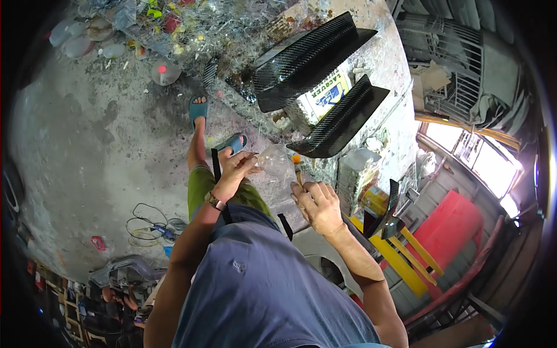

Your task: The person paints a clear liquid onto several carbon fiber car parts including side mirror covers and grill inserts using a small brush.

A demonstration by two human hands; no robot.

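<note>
My left hand [235, 172] is closed on a clear plastic container [272, 162], which looks like a cup or a cut-off bottle. In my right hand [319, 207] is a small brush [299, 173] with a thin handle, its orange-yellow tip beside the container's right side. Whether the tip touches the container I cannot tell. Beyond my hands, a long glossy black carbon-fibre part [342, 123] rests raised at a slant. A larger similar part [307, 64] lies farther off, with a printed white tin [326, 100] between the two.
A resin-spattered work surface [377, 58] carries the parts. To the right, a yellow tin [374, 200] and a smaller black part [387, 220] stand by a yellow bench [406, 261] and a red panel [449, 232]. Jugs [165, 72] and cables [148, 226] lie on the floor.
</note>
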